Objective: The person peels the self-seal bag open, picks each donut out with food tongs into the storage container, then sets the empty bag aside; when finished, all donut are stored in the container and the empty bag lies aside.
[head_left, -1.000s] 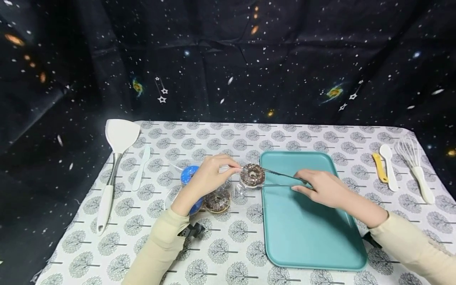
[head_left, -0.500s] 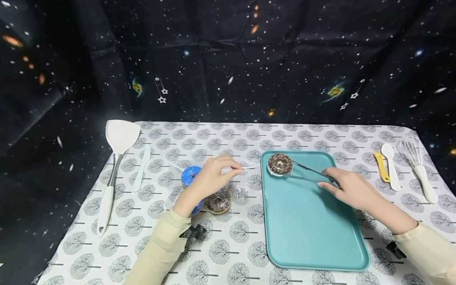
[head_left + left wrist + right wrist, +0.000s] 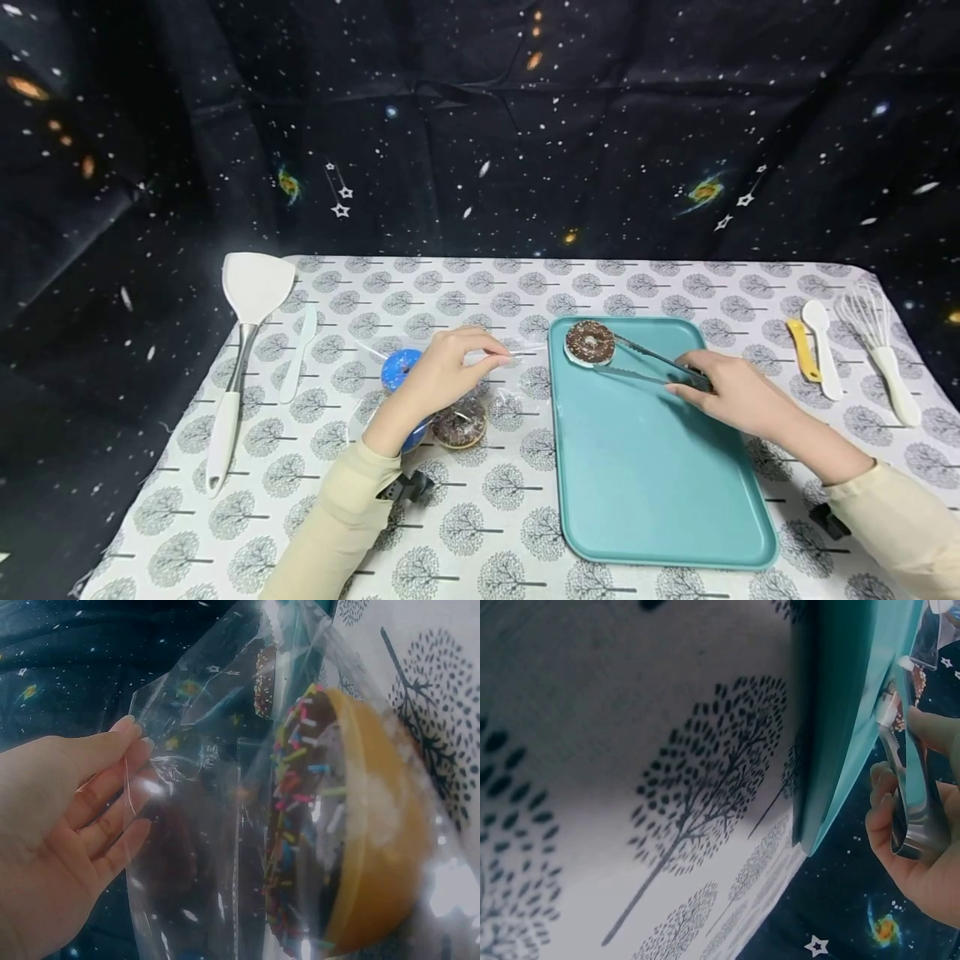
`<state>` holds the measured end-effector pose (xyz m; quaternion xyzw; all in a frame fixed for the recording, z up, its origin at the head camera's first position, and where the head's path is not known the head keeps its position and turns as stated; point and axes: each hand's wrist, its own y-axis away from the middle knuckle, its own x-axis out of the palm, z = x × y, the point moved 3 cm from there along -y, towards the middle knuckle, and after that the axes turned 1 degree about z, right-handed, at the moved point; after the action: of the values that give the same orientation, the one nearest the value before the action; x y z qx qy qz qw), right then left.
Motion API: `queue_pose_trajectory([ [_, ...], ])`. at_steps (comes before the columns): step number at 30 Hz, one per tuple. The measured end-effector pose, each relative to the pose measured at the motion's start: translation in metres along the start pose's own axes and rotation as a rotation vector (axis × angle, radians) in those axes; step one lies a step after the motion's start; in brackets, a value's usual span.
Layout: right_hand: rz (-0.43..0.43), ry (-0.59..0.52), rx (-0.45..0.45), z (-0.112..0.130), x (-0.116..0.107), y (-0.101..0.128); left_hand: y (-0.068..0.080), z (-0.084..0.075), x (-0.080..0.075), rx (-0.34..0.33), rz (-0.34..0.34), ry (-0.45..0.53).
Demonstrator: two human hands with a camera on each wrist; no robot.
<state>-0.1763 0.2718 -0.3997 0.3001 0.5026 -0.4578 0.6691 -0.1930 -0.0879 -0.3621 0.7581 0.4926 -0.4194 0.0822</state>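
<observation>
My right hand (image 3: 731, 392) grips metal tongs (image 3: 648, 367), which clasp a chocolate sprinkled donut (image 3: 589, 342) at the far left corner of the teal tray (image 3: 660, 483). The right wrist view shows the tongs (image 3: 915, 802) in my fingers beside the tray edge (image 3: 840, 727). My left hand (image 3: 442, 371) pinches the open edge of a clear plastic bag (image 3: 495, 392) lying left of the tray. Inside the bag are a chocolate donut (image 3: 459, 423) and a blue donut (image 3: 397, 371). In the left wrist view the bag (image 3: 217, 787) and a sprinkled donut (image 3: 337, 825) fill the frame.
A white spatula (image 3: 240, 333) and a small white scraper (image 3: 298, 354) lie at the left of the tree-patterned tablecloth. A yellow tool (image 3: 801, 350), a white spoon (image 3: 819, 346) and a whisk (image 3: 873, 342) lie at the right. A dark starry curtain hangs behind.
The tongs carried the chocolate donut from the bag's mouth rightward onto the tray's far left corner. My left hand stayed on the bag.
</observation>
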Motion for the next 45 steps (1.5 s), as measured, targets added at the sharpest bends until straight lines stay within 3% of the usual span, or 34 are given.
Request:
queue_pose_trajectory([
  [8,-0.007,0.014,0.026,-0.003,-0.005,0.009,-0.001,-0.001,-0.002,-0.002,0.009,-0.003],
  [16,-0.109,0.171,0.026,0.008,-0.015,0.020,0.001,-0.002,-0.001,0.001,-0.003,0.007],
  [22,-0.199,0.203,-0.087,0.033,-0.019,0.020,0.001,-0.004,0.001,0.009,0.004,0.003],
  [29,-0.139,0.189,-0.205,0.061,-0.007,0.003,0.000,-0.005,-0.001,-0.001,0.015,-0.004],
  [36,-0.149,0.160,-0.404,0.087,0.013,-0.020,0.001,-0.004,-0.004,0.001,0.015,-0.012],
  [45,-0.077,0.163,-0.461,0.116,0.028,-0.043,0.001,-0.005,-0.005,0.021,0.018,-0.024],
])
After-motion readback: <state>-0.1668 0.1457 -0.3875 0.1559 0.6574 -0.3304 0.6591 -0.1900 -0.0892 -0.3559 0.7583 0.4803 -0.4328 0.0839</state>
